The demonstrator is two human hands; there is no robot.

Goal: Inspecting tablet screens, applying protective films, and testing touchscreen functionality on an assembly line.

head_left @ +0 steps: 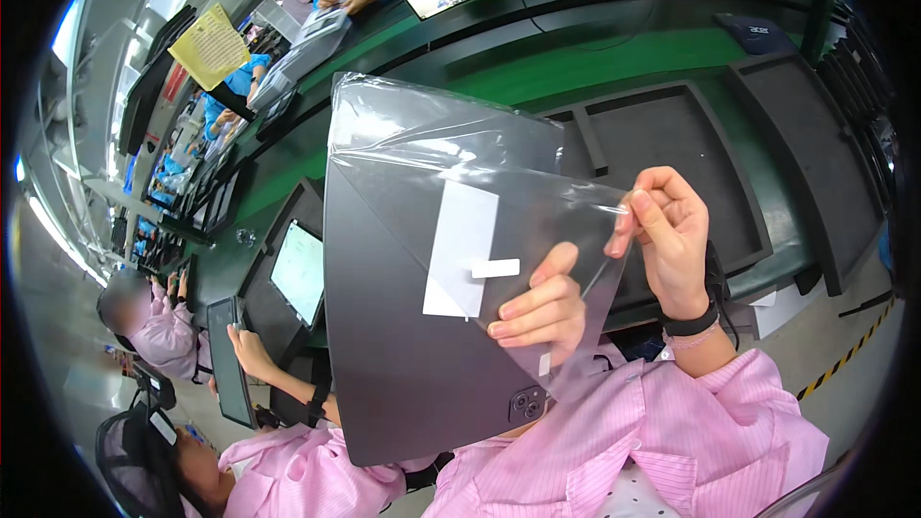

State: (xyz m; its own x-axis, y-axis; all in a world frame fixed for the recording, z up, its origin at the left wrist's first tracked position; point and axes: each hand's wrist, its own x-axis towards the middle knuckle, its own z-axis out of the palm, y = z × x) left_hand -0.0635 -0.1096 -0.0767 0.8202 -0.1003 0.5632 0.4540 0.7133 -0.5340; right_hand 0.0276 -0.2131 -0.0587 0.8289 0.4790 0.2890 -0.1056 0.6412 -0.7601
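Note:
I hold a dark grey tablet (403, 355) upright in front of me, back side facing me, camera cluster at its lower right corner. My left hand (542, 307) grips its right edge, fingers across the back. A clear plastic film (432, 144) lies over the tablet and stands up past its top edge. My right hand (667, 230) pinches the film's right edge, holding it away from the tablet. A white rectangular label (460, 249) with a small white tab sits on the film.
A green conveyor line (614, 58) with black foam trays (672, 134) runs behind. To my left a person in pink (278, 460) handles another tablet (228, 360); a lit tablet (299, 270) rests in a tray. Other workers sit farther along.

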